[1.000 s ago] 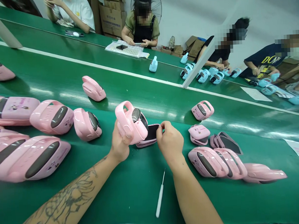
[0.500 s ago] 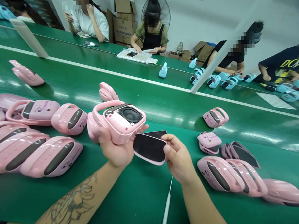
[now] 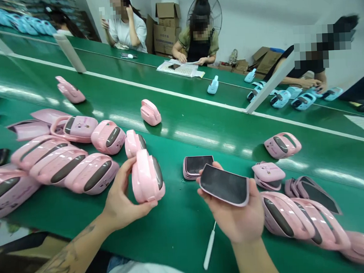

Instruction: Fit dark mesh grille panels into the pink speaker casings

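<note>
My left hand [image 3: 123,201] grips a pink portable speaker [image 3: 144,180] by its lower edge and side, its handle side turned toward me. The speaker's driver side is hidden from view. In my right hand [image 3: 238,216] lies a curved speaker panel [image 3: 224,185] with a pink rim, its black face up, held between thumb and fingers. Just behind that hand a stack of similar panels [image 3: 198,166] rests on the green table. A screwdriver [image 3: 209,248] with a white handle lies below my right hand, its tip partly hidden.
Several pink speakers [image 3: 91,172] crowd the left side, and more pink speakers [image 3: 288,214] lie at right beside loose panels [image 3: 314,193]. A green conveyor belt [image 3: 181,120] runs across, carrying spaced speakers. Beyond a white rail [image 3: 156,89], people sit near blue speakers [image 3: 302,101].
My left hand has turned the speaker, so its driver no longer shows, and moved it slightly lower. My right hand has shifted right and turned palm up under the panel. The view has swung left.
</note>
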A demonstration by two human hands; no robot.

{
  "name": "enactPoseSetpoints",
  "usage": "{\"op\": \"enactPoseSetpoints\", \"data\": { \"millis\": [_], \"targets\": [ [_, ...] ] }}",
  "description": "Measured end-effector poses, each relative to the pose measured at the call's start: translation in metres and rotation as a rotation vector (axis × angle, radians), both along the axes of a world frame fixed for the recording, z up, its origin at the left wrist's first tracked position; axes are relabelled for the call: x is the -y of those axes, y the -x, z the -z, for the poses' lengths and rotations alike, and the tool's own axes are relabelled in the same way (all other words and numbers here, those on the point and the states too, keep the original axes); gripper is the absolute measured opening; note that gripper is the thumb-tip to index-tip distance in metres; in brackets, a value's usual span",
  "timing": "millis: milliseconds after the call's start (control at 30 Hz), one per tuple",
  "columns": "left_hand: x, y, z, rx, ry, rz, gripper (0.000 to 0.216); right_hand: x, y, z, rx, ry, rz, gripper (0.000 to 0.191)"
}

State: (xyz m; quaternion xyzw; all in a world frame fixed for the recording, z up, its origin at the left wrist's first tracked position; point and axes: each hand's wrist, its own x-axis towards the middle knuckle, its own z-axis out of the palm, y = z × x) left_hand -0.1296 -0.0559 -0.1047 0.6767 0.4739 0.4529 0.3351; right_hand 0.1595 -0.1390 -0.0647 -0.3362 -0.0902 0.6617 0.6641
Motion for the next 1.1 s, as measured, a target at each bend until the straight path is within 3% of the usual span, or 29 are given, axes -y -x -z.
{"op": "enactPoseSetpoints", "data": {
  "millis": [100, 200, 300, 367, 500, 633, 733, 833, 867, 933, 1000, 1100],
  "targets": [
    [0.014, 0.041, 0.019, -0.146, 0.123, -0.063, 0.102, 0.001, -0.012, 0.001, 0.034, -0.04, -0.013, 0.072],
    [0.02, 0.065, 0.027, -0.238, 0.125, -0.082, 0.101, -0.001, -0.015, -0.001, 0.047, -0.085, -0.094, 0.071],
    [0.027, 0.07, 0.019, -0.371, 0.004, -0.032, 0.092, -0.002, -0.017, -0.004, 0.055, -0.099, -0.109, 0.072],
    [0.033, 0.066, 0.011, -0.473, -0.166, -0.021, 0.089, -0.002, -0.018, -0.004, 0.069, -0.087, -0.129, 0.073],
    [0.037, 0.059, 0.004, -0.585, -0.482, -0.117, 0.092, 0.002, -0.022, 0.007, 0.035, -0.11, -0.127, 0.072],
    [0.041, 0.069, 0.004, -0.691, -0.521, -0.044, 0.086, 0.002, -0.028, 0.025, 0.006, -0.143, -0.034, 0.073],
    [0.039, 0.072, -0.014, -0.678, -0.513, 0.004, 0.084, -0.002, -0.034, 0.031, 0.031, -0.145, 0.025, 0.079],
    [0.001, 0.055, -0.051, -0.572, -0.485, -0.048, 0.081, -0.006, -0.036, 0.029, 0.045, -0.159, 0.044, 0.084],
    [-0.024, 0.044, -0.065, -0.572, -0.435, -0.121, 0.081, -0.007, -0.035, 0.026, 0.044, -0.163, 0.054, 0.083],
    [-0.088, 0.014, -0.087, -0.646, -0.171, -0.198, 0.093, -0.009, -0.033, 0.022, 0.04, -0.159, 0.08, 0.081],
    [-0.156, -0.023, -0.098, -0.818, 0.11, -0.176, 0.118, -0.011, -0.03, 0.019, 0.036, -0.148, 0.101, 0.079],
    [-0.229, -0.074, -0.093, -0.878, 0.217, -0.192, 0.135, -0.014, -0.031, 0.019, 0.029, -0.141, 0.108, 0.08]
  ]
}}
